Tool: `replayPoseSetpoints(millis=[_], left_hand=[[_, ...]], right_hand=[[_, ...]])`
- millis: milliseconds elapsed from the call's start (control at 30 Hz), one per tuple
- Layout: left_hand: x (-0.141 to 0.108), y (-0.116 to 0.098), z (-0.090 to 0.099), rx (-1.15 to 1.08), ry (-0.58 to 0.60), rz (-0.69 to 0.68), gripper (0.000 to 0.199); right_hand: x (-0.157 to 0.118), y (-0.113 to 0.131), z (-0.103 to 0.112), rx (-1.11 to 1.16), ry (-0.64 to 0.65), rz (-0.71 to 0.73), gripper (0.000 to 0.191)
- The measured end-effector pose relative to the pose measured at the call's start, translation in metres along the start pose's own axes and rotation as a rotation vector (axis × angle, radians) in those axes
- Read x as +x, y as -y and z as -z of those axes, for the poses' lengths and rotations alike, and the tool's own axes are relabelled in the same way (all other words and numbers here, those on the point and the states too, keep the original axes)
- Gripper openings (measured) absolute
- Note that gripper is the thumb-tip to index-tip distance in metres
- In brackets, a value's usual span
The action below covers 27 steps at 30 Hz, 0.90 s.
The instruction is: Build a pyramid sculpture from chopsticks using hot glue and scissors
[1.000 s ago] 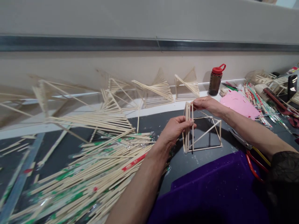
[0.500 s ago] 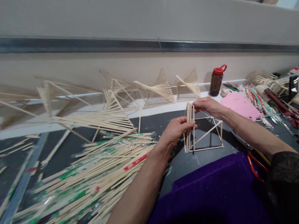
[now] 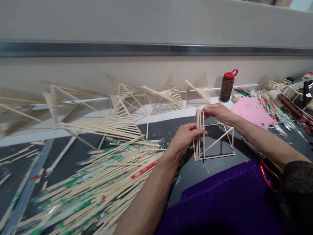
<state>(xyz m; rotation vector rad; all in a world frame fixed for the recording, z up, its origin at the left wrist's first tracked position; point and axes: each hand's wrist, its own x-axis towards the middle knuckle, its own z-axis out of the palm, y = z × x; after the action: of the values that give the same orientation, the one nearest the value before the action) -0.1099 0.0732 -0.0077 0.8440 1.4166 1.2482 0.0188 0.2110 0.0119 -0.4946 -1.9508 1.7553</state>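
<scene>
A small frame of pale wooden sticks [image 3: 217,157] stands on the dark tabletop, with several upright sticks close together at its left end. My left hand [image 3: 189,135] pinches those uprights about halfway up, thumb on the near side. At their top, my right hand [image 3: 214,111] has its fingertips closed on the upper corner; the exact grip is partly hidden behind the sticks. Below my left forearm lies a pile of loose and wrapped chopsticks [image 3: 114,176].
Finished-looking fanned stick models [image 3: 168,96] line the wall. A red-capped bottle [image 3: 227,86] stands behind pink foam [image 3: 251,111]. Red-handled pliers [image 3: 265,173] lie under my right forearm. Purple cloth [image 3: 220,199] covers the near edge, and a metal ruler [image 3: 30,186] lies at left.
The view has shifted very slightly. Both hands keep the same hold on the stick frame, with no clear movement.
</scene>
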Motion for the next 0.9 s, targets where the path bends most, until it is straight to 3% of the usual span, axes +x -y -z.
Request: replayPoseSetpoints(millis=[900], left_hand=[[0.004,0.004,0.001,-0.008,-0.020,0.008,0.018]], right_hand=[[0.005,-0.009,0.002,0.021,-0.039,-0.022,0.036]])
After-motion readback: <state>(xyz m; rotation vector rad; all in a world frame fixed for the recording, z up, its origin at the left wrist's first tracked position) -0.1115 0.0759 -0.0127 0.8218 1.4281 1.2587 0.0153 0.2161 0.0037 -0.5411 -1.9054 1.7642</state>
